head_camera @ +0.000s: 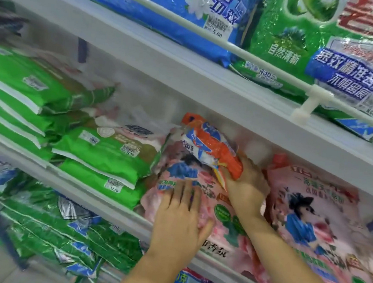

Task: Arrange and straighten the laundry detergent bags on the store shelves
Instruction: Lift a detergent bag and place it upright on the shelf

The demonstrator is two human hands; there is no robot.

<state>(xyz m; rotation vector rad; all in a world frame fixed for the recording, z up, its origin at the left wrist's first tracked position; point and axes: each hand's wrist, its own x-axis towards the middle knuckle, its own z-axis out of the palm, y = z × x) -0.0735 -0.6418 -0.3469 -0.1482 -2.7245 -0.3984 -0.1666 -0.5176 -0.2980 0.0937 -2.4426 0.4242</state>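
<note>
Hands work together on the middle shelf [94, 197]. The left hand [181, 213] lies palm down with straight, spread fingers on the front of a pink detergent bag [225, 238], pressing it flat and holding nothing. The right hand [246, 184] has its fingers curled round the near end of a small orange-and-white bag [213, 144], which sits on top of the pink one, close under the upper shelf [188, 78].

The orange-and-white bag's long axis runs on a slant, from its far end at the upper left, deep in the shelf, down to the gripped end at the lower right. It lies crosswise to the pink bags, which face out to the front. It sits just beyond the left fingertips and straight ahead of the right hand, so the right hand is the one in charge of it. The left only steadies what lies below.

A second pink bag [314, 204] stands just to the right, touching or nearly touching the right wrist. Stacked green bags [109, 153] lie to the left, close beside the first pink bag. Any turn or pull of the small bag probably has to pass between these neighbours, with little room overhead.
</note>
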